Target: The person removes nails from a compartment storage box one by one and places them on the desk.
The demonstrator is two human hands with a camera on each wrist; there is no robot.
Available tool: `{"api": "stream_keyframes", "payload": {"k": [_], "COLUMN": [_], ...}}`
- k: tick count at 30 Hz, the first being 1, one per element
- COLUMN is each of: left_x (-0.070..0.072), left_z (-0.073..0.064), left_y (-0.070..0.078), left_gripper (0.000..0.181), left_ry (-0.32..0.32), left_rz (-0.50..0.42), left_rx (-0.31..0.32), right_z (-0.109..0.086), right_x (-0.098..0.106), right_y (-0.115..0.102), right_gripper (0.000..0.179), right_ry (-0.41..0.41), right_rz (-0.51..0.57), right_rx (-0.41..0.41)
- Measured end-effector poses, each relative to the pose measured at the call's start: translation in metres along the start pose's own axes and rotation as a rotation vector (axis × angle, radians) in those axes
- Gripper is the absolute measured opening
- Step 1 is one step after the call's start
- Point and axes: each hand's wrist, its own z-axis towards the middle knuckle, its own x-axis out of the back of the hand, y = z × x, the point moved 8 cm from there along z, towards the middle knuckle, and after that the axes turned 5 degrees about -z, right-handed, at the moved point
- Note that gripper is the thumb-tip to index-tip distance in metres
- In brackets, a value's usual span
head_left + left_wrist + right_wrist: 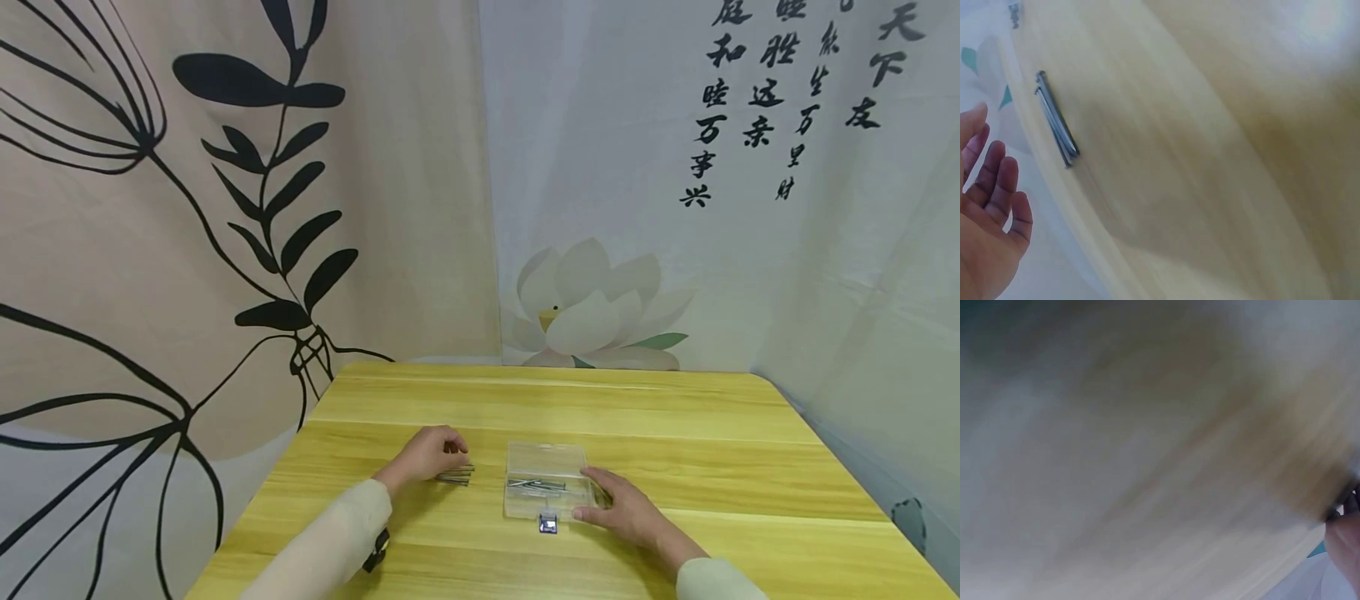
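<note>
Nails [454, 478] lie in a small, roughly parallel pile on the table [675, 442], just beneath the fingers of the left hand [427, 456]. Left wrist view shows these fingers loosely bent and released, with a gap between them and the pile; the thumb and index finger are partly cut off by the frame edge. Right hand [630, 510] grasps the right side of the box [521, 505], thumb at the near corner, fingers at the far one. Right wrist view is too blurred to confirm the contact. Box is clear and stands open, its lid [546, 459] laid back on the far side; more nails [536, 484] rest inside. Blue clasp [548, 524] sits at its near edge.
</note>
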Motion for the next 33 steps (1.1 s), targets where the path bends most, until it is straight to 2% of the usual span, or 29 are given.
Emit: {"api": "stream_keyframes", "payload": {"k": [15, 33], "left_x": [-0.025, -0.060], "left_z": [0.027, 0.039], "left_y": [0.037, 0.065], "left_gripper": [0.004, 0.004], "left_ry": [-0.003, -0.053], "left_rz": [-0.078, -0.157], "left_rx": [-0.047, -0.066], "right_z": [0.000, 0.003], "right_x": [-0.001, -0.001], "right_y": [0.002, 0.004], "right_gripper": [0.081, 0.081], "right_ry": [0.010, 0.017], "right_rz": [0.004, 0.029], "right_rx": [-0.020, -0.014]}}
